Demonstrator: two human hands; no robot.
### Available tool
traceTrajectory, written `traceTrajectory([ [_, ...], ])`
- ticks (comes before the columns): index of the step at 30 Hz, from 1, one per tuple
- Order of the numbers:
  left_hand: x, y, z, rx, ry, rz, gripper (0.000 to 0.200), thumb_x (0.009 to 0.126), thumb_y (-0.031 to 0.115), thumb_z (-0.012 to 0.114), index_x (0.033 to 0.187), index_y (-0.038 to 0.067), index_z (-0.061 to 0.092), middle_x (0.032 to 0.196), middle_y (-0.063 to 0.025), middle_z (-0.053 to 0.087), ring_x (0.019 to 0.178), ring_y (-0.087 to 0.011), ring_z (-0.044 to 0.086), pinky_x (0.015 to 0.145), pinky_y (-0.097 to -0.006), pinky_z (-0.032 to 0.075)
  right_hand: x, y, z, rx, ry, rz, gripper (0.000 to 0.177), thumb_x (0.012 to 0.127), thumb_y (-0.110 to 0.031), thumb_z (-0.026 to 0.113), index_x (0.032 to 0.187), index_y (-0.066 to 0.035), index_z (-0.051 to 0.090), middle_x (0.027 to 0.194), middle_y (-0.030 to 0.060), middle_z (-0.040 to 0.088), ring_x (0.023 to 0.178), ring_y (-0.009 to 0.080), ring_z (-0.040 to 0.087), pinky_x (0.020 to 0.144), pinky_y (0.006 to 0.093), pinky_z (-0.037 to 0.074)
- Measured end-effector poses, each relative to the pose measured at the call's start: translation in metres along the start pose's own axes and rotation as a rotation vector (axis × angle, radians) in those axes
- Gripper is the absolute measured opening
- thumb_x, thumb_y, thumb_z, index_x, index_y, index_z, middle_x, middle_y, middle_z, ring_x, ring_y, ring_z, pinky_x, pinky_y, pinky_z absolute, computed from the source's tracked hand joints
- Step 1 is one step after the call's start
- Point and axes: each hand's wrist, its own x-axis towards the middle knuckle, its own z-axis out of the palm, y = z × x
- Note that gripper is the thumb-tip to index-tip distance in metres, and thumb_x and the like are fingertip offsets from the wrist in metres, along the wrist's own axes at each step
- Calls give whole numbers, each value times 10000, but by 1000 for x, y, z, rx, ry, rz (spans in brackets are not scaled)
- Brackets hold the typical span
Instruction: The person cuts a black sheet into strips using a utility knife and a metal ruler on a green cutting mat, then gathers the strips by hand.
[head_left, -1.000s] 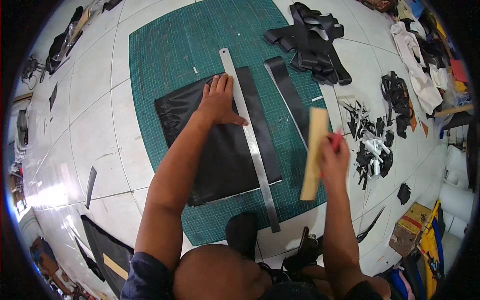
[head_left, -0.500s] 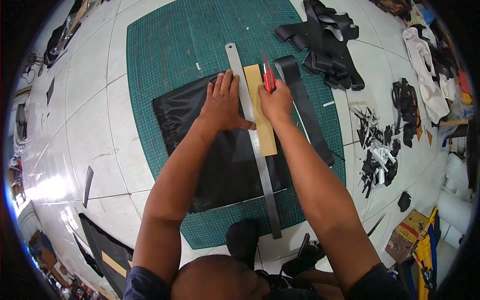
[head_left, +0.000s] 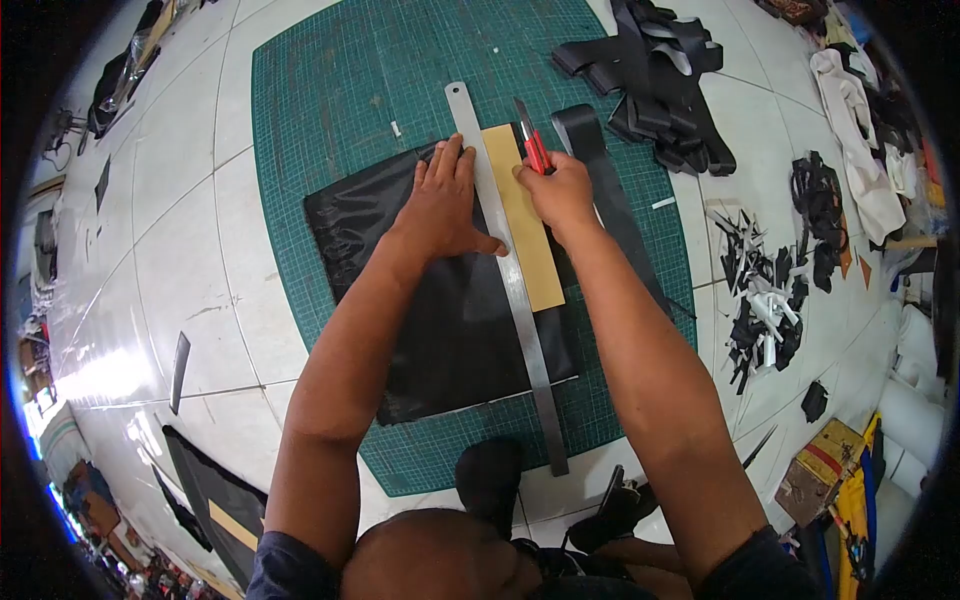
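Note:
My left hand (head_left: 443,205) lies spread on black sheet material (head_left: 450,330), its thumb on a long steel ruler (head_left: 527,325). The ruler runs lengthwise over the sheet and past its near edge. Against the ruler's right side lies a tan card strip (head_left: 533,265). My right hand (head_left: 562,195) is closed around a red utility knife (head_left: 536,152), whose blade points away from me. The thumb of that hand is at the card strip's right edge. A long black band (head_left: 615,205) lies just right of my right hand, partly hidden by the forearm.
A green cutting mat (head_left: 340,110) lies under the work on white floor tiles (head_left: 190,240). Black strips (head_left: 665,85) are heaped at its far right corner. Farther right are a pile of scraps (head_left: 765,300) and a cardboard box (head_left: 818,485). My foot (head_left: 490,475) is at the mat's near edge.
The ruler and card strip have turned slightly, their far ends leftward and near ends rightward. My right hand has shifted a little right with the knife; my left hand stays nearly in place.

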Motion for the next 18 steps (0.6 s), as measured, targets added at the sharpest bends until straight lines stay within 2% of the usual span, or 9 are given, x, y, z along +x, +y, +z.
traceTrajectory([
  [8,-1,-2,-3,40,-33,13,1436,487,590,927,1551,-47,203,1639,-233,155,1522,-398,172,1222,-551,211,2,3,2,23,-1,7,311,790,-260,741,979,-15,715,898,192,718,846,337,708,773,435,534],
  [18,0,1,-4,0,-16,2,1433,464,519,969,1551,-34,219,1629,-245,191,1517,-422,168,1219,-569,207,5,2,0,10,-25,18,326,790,-266,732,986,-7,701,913,212,712,869,360,703,771,443,532],
])
